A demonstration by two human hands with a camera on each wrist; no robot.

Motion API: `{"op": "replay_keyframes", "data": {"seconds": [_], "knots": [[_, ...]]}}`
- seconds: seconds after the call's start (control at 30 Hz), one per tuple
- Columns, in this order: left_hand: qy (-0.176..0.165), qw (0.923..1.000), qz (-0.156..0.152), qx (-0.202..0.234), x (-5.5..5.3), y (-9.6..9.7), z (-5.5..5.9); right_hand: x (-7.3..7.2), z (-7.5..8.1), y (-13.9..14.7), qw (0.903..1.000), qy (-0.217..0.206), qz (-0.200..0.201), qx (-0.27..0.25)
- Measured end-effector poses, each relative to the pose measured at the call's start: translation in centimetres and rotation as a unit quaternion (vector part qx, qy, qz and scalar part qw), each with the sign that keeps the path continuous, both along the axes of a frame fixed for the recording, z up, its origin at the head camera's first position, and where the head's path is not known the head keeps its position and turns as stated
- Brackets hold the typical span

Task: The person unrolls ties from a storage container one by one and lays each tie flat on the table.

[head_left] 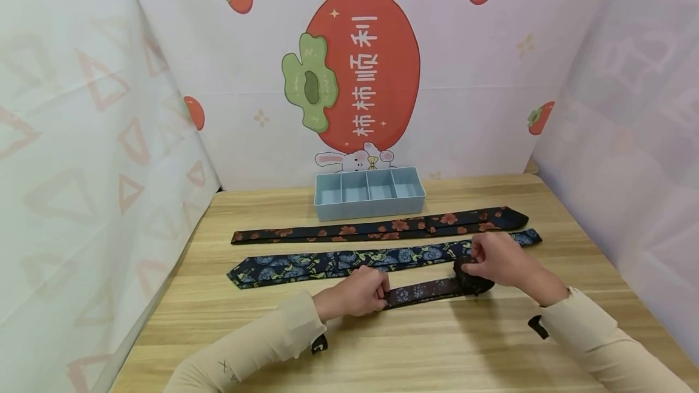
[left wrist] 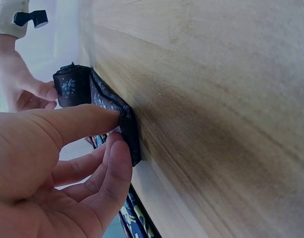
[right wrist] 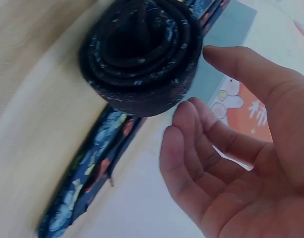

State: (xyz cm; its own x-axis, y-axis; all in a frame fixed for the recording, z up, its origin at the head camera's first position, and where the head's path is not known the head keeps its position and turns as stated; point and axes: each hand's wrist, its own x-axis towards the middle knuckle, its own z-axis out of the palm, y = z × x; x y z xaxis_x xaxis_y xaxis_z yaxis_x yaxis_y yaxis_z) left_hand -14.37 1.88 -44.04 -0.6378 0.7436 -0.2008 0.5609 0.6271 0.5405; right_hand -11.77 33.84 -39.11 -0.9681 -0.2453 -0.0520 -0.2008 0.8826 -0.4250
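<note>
A dark brown necktie (head_left: 423, 292) with small pale-blue flowers lies on the wooden table, its right part wound into a thick roll (right wrist: 142, 54). My left hand (head_left: 357, 291) pinches the flat end between thumb and fingertips, close over the wood, as the left wrist view shows. At the roll's far side is my right hand (right wrist: 231, 144); its thumb tip and loosely bent fingers come right up to the outer layer without closing round it. Beyond both hands stretches a navy necktie (head_left: 349, 261) with blue and yellow figures. Farther back lies a black necktie (head_left: 349, 232) with orange-red flowers.
A light-blue box (head_left: 369, 206) with several compartments stands at the table's back edge. Behind it hangs a white cloth (head_left: 469, 120) printed with persimmons, and more cloth encloses the left and right sides. The wooden table (head_left: 393, 350) extends in front of the hands.
</note>
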Motion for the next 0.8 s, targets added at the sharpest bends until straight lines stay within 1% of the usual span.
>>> {"op": "replay_keyframes", "data": {"seconds": [0.1,0.2,0.3,0.37,0.5,0.57,0.8], "knots": [[0.001,1.0,0.0,-0.001,0.0,0.0,0.0,-0.1,0.1,-0.7,0.9998,0.012,0.013,-0.002],[0.001,1.0,0.001,-0.001,0.0,0.0,-0.1,-0.1,-0.1,-1.4,0.9998,0.001,0.019,0.0],[-0.001,1.0,0.005,-0.001,0.0,-0.1,-0.1,0.0,-0.4,-1.9,0.9998,-0.007,0.016,0.005],[-0.001,1.0,0.007,-0.001,0.1,-0.2,-0.2,0.1,-0.5,-1.9,0.9998,-0.001,0.013,0.012],[0.0,1.0,0.009,0.003,0.1,-0.4,-0.1,0.4,-0.7,-1.5,0.9995,0.025,0.006,0.017],[0.0,1.0,0.008,0.004,0.1,-0.5,-0.1,0.6,-0.7,-1.2,0.9994,0.031,0.001,0.018],[0.001,1.0,0.006,0.004,0.0,-0.6,-0.3,0.7,-0.9,0.6,0.9995,0.019,-0.023,0.011]]}}
